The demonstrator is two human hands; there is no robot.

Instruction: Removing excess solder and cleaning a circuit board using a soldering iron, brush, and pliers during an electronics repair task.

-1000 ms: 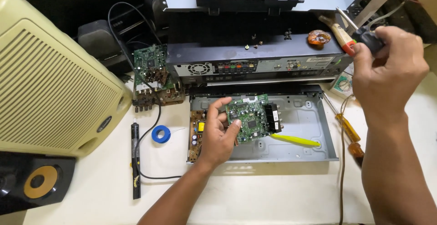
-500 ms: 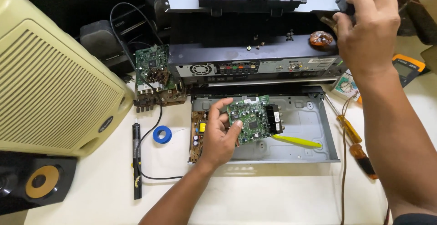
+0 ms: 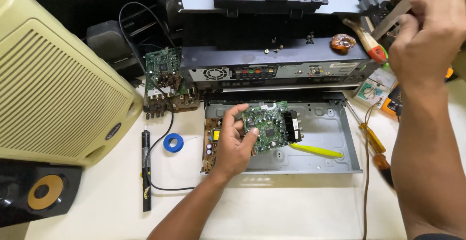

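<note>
- A cream-coloured speaker cabinet with a slatted grille fills the 9 o'clock side; below it, at 8 o'clock, sits a black speaker with an orange cone.
- A black soldering iron lies upright on the white table, its cable looping past a small blue tape roll.
- A loose green board with connectors stands near 11 o'clock from the centre, against the black player unit.
- The left hand is near the centre, fingers curled around the left edge of the green circuit board, thumb at the top edge and fingertips under the lower one; the board is held tilted above the open grey metal chassis.
- A brown power board sits in the chassis's left end, just beside the left hand.
- A yellow pry tool lies on the chassis floor at 4 o'clock from the circuit board.
- Small screws and an amber lump rest on top of the player unit.
- An orange-handled screwdriver lies on the table just right of the chassis.
- The right hand is raised at 2 o'clock, fingers closed into a loose fist; whether it grips anything I cannot tell.
</note>
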